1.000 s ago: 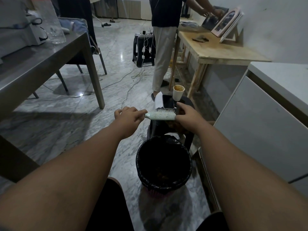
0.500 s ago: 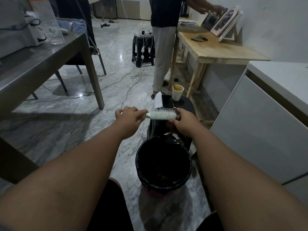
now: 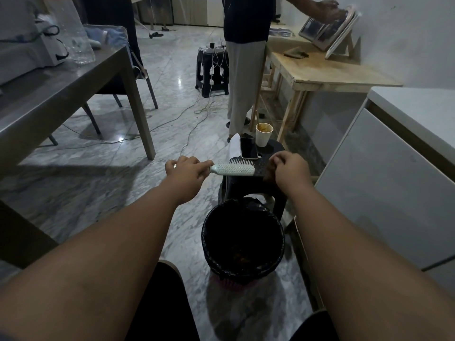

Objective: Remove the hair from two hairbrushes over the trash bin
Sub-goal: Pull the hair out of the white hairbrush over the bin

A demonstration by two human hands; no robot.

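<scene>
A grey marbled floor (image 3: 73, 183) runs through a dim room, with a steel-topped table (image 3: 49, 94) on the left, a pale wooden table (image 3: 332, 72) against the white wall on the right, and a white cabinet (image 3: 394, 173) nearer on that side. Another person in a dark top and light trousers (image 3: 242, 77) stands by the wooden table, one arm reaching toward leaning picture frames (image 3: 330, 30).

Straight ahead stands a low black stool (image 3: 268, 166). On it lie a dark phone (image 3: 248, 147) with a white sheet beside it, and a paper cup (image 3: 264, 134) just behind. In front of the stool, on the floor, sits the trash bin (image 3: 242, 238), lined with a black bag and open at the top.

Both bare forearms stretch forward. The left hand (image 3: 188, 169) is closed around the handle of a pale hairbrush (image 3: 234, 169), which lies level and crosswise with its bristles pointing up and away, held in the air beyond the far rim of the bin and in front of the stool top. The right hand (image 3: 286, 168) is apart from the brush head, off to its right, fingers curled in to a loose fist; whether it pinches any hair cannot be told.
</scene>
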